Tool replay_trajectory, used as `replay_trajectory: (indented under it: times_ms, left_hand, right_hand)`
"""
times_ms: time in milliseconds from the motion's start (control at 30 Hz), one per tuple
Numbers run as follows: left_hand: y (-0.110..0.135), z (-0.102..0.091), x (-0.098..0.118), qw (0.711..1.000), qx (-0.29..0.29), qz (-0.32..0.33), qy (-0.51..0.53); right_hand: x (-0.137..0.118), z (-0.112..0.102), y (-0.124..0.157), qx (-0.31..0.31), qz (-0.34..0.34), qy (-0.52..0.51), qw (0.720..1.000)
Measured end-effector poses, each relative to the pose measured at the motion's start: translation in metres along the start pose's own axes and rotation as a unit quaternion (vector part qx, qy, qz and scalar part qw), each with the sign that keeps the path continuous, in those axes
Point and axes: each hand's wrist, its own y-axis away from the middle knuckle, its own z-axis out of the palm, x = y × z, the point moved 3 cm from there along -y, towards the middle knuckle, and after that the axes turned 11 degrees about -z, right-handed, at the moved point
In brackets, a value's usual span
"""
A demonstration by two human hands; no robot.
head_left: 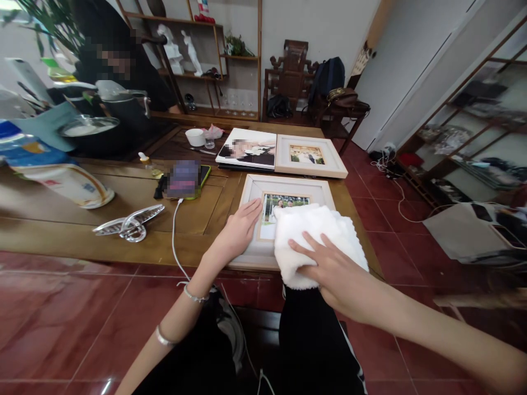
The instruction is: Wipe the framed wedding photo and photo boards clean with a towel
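A framed photo lies flat at the near edge of the wooden table, its pale frame partly covered. My left hand rests on the frame's left side, fingers stretched out and together, holding nothing. Over the right part of the frame and its glass, my right hand presses a folded white fluffy cloth. Its fingers are spread on top of the cloth, and the thumb is tucked at the cloth's near edge. The cloth hides the photo's lower right.
Behind lie a second framed photo and a white photo album. To the left are a phone with a white charging cable, a clear hair clip and a large bottle. A person in dark clothes is across the table.
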Motion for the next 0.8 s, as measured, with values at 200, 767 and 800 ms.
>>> replay_trajectory:
  times_ms: [200, 767, 800]
  left_hand:
    - [0.0, -0.001, 0.001, 1.0, 0.0, -0.002, 0.0]
    - [0.001, 0.001, -0.001, 1.0, 0.02, -0.004, 0.009]
    - [0.001, 0.001, -0.001, 1.0, 0.021, -0.002, 0.011]
  right_hand:
    - [0.069, -0.001, -0.043, 0.065, 0.064, 0.074, 0.993]
    - [-0.005, -0.022, -0.028, -0.061, -0.022, -0.046, 0.997]
    - [-0.011, -0.024, -0.023, -0.062, -0.038, -0.06, 0.996]
